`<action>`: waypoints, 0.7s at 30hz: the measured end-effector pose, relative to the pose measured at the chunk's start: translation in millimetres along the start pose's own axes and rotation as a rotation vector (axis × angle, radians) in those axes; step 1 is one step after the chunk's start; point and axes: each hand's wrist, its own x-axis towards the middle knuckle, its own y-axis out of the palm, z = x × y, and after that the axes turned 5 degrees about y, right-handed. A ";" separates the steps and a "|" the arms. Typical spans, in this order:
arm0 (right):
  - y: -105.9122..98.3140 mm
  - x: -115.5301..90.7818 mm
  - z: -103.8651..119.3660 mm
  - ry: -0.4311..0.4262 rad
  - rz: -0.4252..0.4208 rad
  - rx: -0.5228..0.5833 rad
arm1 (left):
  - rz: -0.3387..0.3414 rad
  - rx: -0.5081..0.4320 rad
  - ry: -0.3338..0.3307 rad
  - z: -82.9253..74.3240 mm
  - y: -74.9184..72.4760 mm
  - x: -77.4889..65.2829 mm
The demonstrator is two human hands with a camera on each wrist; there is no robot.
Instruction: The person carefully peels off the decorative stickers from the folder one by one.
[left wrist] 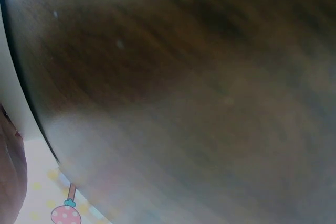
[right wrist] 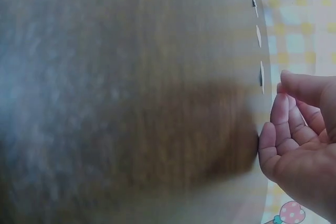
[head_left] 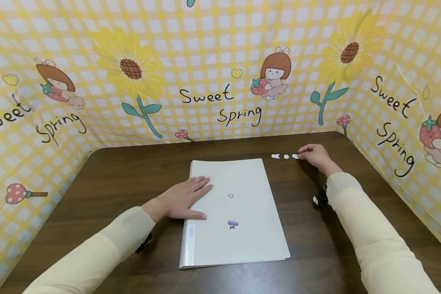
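A white folder (head_left: 239,179) lies on the dark wood table, with a small purple sticker-like piece (head_left: 233,223) and a smaller pale one (head_left: 230,196) on its cover. My left hand (head_left: 185,198) rests flat on the folder's left side, its fingers spread. At the back right, my right hand (head_left: 314,156) brings thumb and fingertips together beside a row of small white pieces (head_left: 286,157). In the right wrist view the right hand (right wrist: 302,124) seems to pinch a tiny pale piece at its fingertips, mostly hidden. Three white pieces (right wrist: 259,36) show beyond it.
A yellow checked cloth (head_left: 206,53) with printed flowers and figures walls the table at the back and sides. The dark wood table top (head_left: 139,175) spreads around the folder. Black wrist cameras (head_left: 320,198) sit under both sleeves.
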 end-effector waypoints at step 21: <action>29.0 -23.1 34.2 -0.063 0.199 0.094 | -0.001 0.005 -0.003 1.3 3.0 1.1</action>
